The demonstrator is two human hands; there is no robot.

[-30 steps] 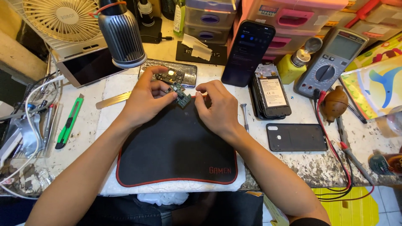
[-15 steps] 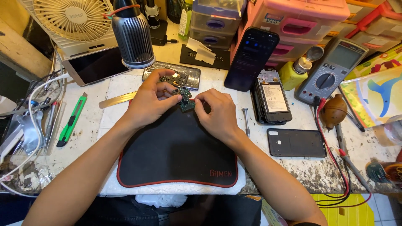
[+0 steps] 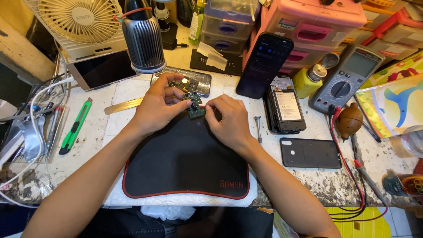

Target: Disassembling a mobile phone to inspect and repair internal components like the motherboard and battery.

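Observation:
A small green circuit board (image 3: 194,105) is held just above the far edge of a black mat with a red rim (image 3: 185,163). My left hand (image 3: 159,105) pinches the board's left side with thumb and fingers. My right hand (image 3: 229,121) grips its right side from the other end. Right behind the hands lies an opened phone body (image 3: 187,81) showing its inner parts.
A green box cutter (image 3: 76,125) and cables lie at the left. A dark phone (image 3: 264,64) leans against pink drawers. An open phone with battery (image 3: 286,110), a black back cover (image 3: 310,153), a screwdriver (image 3: 258,128), a multimeter (image 3: 346,79) with red leads, a fan (image 3: 79,20) and a grey cylinder (image 3: 143,39) surround the mat.
Both hands stay on the circuit board at the mat's far edge. The view has shifted slightly; the fingers have adjusted a little on the board.

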